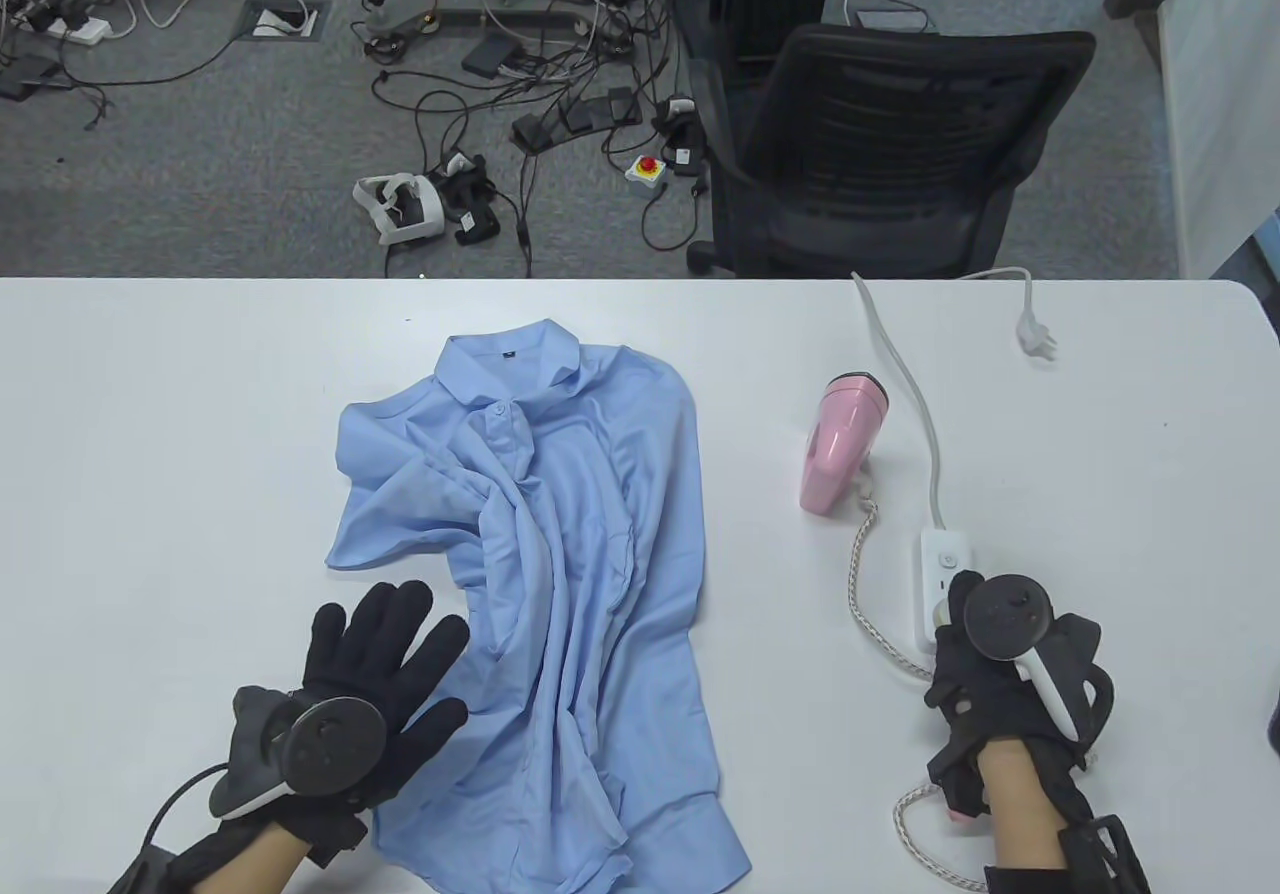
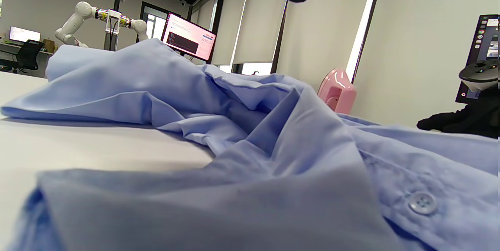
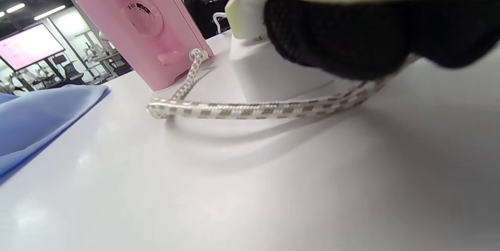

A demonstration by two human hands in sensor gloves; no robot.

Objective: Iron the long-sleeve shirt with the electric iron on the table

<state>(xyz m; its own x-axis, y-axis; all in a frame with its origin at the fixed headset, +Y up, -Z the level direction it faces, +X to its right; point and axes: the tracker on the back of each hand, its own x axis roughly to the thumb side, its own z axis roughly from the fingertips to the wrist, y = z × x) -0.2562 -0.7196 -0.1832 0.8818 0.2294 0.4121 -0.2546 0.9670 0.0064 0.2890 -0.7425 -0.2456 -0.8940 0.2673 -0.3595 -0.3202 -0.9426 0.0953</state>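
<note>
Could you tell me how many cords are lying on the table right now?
2: a braided cord running from the pink iron toward the right hand, and a smooth white cord from the power strip to the table's far edge.

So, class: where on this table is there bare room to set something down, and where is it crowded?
Bare table lies left of the shirt, and along the far edge behind its collar. There is also a bare strip between the shirt and the pink iron. The right side is crowded: iron, braided cord, power strip and right hand.
</note>
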